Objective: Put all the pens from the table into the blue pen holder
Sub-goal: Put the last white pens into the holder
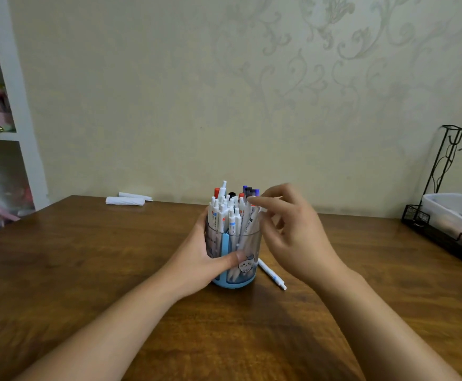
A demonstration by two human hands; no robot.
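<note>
The left hand (pixel 197 259) wraps the blue pen holder (pixel 235 259) at bench (pixel 87 270) centre, thumb across its front, probably steadying it. The right hand (pixel 287 229) hovers at the pen tops, fingers (pixel 262 202) loosely spread; whether they pinch a pen cannot be told. One white pen (pixel 272 274) lies just right of the holder, partly hidden.

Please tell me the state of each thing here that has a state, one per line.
blue pen holder: upright, nearly full, gripped by left hand.
pens in holder: standing.
white pen: lying on table, beside holder.
right hand: fingers at pen tops; grip unclear.
</note>
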